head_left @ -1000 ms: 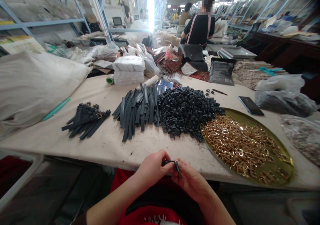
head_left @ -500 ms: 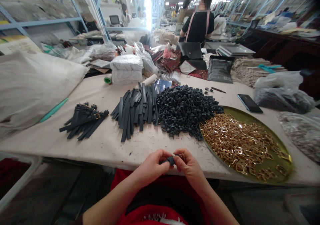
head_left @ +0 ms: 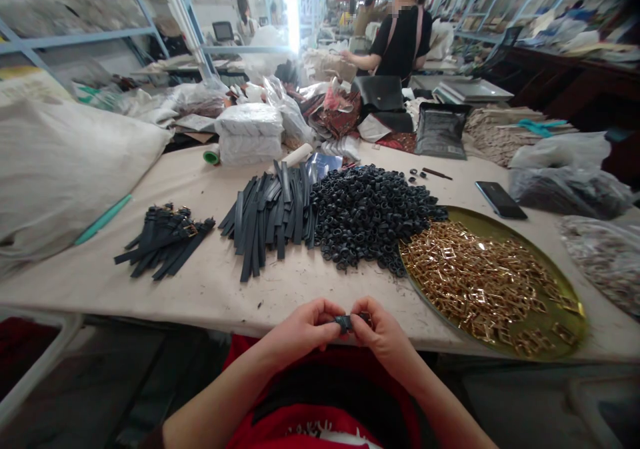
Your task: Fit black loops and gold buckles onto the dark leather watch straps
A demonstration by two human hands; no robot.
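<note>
At the table's front edge, my left hand (head_left: 320, 324) and my right hand (head_left: 370, 322) both pinch one short dark strap (head_left: 344, 323) between thumbs and fingers. Most of the strap is hidden by the fingers. Beyond my hands lies a heap of small black loops (head_left: 370, 216). Left of it is a pile of flat black straps (head_left: 270, 216). Gold buckles (head_left: 480, 282) cover much of a round gold tray (head_left: 575, 342) on the right. Farther left, a smaller pile of black straps with gold buckles (head_left: 163, 239) rests on the cloth.
A phone (head_left: 500, 200) lies behind the tray, near a thin dark tool (head_left: 437, 174). A big white sack (head_left: 70, 169) fills the left side. Wrapped white packs (head_left: 250, 132) and bags line the back. A person (head_left: 403, 36) in black stands beyond the table.
My hands stay together at the table edge, the fingers shifting on the strap. The gold glint by my right fingers no longer shows. The person behind has turned, one arm now reaching left.
</note>
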